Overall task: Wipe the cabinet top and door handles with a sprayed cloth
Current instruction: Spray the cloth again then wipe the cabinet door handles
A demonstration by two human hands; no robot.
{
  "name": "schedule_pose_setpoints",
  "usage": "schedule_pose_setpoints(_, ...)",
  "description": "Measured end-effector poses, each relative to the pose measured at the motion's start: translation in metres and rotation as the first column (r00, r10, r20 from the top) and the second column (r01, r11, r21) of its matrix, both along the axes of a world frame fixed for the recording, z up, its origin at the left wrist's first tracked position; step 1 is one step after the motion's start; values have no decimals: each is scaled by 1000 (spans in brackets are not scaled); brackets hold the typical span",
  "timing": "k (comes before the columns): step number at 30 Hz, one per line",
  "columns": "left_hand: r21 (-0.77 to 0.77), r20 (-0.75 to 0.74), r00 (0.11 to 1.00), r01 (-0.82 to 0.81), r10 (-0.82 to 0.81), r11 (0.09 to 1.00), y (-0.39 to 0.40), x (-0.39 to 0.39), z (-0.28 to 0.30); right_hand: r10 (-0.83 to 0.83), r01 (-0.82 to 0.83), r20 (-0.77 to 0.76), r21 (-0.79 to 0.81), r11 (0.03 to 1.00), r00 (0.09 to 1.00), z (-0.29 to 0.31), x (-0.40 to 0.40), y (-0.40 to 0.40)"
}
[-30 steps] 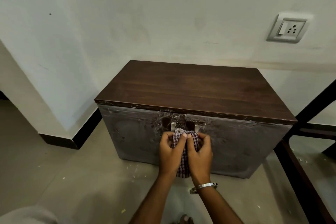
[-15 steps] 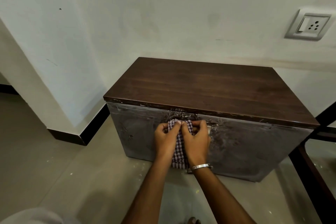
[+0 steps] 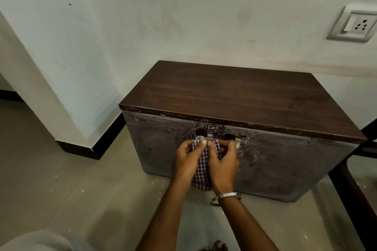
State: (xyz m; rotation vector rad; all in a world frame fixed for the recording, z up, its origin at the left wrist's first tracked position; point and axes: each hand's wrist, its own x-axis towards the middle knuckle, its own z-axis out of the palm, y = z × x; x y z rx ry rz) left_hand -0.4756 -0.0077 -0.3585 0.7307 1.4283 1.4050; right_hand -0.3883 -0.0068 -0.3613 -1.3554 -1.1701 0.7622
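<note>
Both hands, left (image 3: 188,161) and right (image 3: 223,164), are pinching the soft, limp cloth (image 3: 204,166) bunched around a handle (image 3: 237,145), centre frame.

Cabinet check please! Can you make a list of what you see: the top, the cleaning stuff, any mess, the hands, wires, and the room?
Surface: cabinet top, dark wood, bare.
Job's things: checked cloth bunched over the left door handle; right door handle partly showing.
Clutter: pale specks on the floor.
Grips: left hand and right hand both grip the cloth.
Cables: nothing seen.
Surroundings: white wall, wall socket, dark frame at right.
</note>
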Motion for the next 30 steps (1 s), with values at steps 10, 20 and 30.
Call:
schedule_pose_setpoints(10, 26, -41, 999, 17, -15, 1000, -9, -1, -22, 62, -63, -5, -33, 997, 998, -25, 5, -8)
schedule_pose_setpoints(20, -23, -153, 987, -45, 41, 999, 2, 3, -42, 68, -69, -11, -144, 987, 998, -44, 5, 6)
schedule_pose_setpoints(30, -29, -235, 970, -73, 64, 997, 1, 7, -46, 41, -30, 46, -202, 979, 998, -43, 7, 8)
